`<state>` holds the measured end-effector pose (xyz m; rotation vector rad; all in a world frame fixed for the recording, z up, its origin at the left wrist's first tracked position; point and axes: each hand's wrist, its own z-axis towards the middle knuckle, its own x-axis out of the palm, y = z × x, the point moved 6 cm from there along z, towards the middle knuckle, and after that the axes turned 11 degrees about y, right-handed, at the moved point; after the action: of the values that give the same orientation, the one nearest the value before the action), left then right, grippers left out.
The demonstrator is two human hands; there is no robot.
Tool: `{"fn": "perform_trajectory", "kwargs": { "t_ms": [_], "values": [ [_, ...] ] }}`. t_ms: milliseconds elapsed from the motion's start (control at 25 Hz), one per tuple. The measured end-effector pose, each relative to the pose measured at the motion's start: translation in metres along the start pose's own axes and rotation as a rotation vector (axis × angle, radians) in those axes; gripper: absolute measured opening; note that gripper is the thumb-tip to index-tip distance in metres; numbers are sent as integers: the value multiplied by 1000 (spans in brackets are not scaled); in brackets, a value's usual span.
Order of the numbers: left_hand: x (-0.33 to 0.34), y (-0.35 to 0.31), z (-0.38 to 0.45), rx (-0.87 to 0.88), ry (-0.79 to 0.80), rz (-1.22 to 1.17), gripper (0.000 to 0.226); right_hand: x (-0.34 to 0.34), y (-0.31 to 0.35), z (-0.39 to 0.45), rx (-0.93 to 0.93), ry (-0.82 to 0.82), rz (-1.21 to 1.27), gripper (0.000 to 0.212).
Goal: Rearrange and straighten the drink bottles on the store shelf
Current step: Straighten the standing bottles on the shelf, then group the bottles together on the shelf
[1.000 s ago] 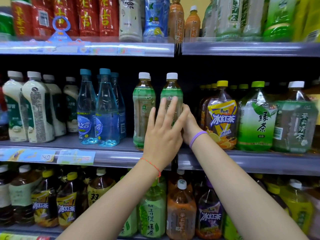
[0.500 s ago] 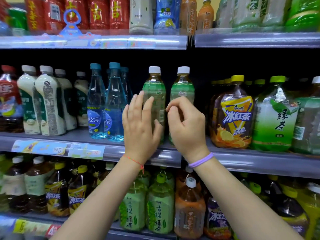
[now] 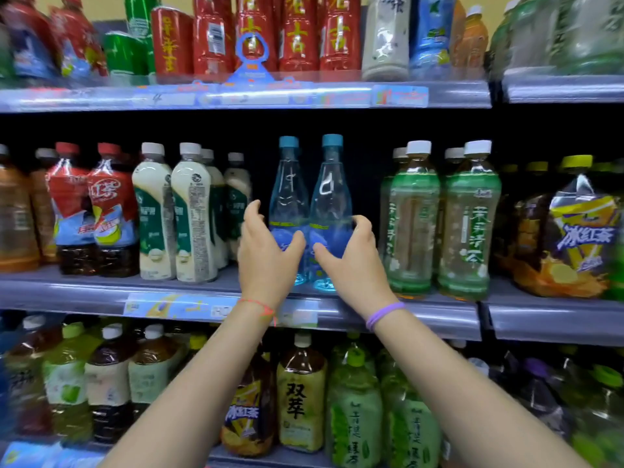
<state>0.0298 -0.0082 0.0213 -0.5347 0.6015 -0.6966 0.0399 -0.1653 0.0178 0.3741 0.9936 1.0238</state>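
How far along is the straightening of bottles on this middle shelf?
Looks done: the two white-capped green tea bottles stand upright, labels forward. In hand: left hand and right hand cup the two clear blue bottles. Left: the cream-and-green bottles show back labels.

The left hand [image 3: 265,255] and right hand [image 3: 351,261] cover the labels and lower bodies of the two blue water bottles [image 3: 309,197] — whether the fingers touch them is unclear. Price tags [image 3: 175,305] are blurred, unreadable; the edges cut off the outermost bottles.
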Motion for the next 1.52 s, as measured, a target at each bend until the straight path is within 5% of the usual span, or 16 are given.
{"fn": "perform_trajectory", "kwargs": {
  "t_ms": [120,240,560,720,1000,1240,1360,1520],
  "values": [
    [4,28,27,-147,307,-59,80,8,5,9,146,-3,-39,79],
    [-4,41,33,-90,395,-48,74,10,3,7,209,-21,-19,86],
    [-15,42,25,10,435,-125,82,4,-11,4,239,12,326,49],
    [-12,42,19,-39,432,-151,88,4,-11,2,215,50,355,61],
    [-10,35,19,-68,402,-85,90,1,-16,0,172,120,345,43],
    [-17,33,17,-74,366,-134,74,3,-9,1,156,11,115,63],
    [-21,35,32,-170,344,-331,62,5,-8,4,199,-8,309,73],
    [6,41,59,-520,435,-819,63,12,-23,37,335,-55,711,75]
  ]
}}
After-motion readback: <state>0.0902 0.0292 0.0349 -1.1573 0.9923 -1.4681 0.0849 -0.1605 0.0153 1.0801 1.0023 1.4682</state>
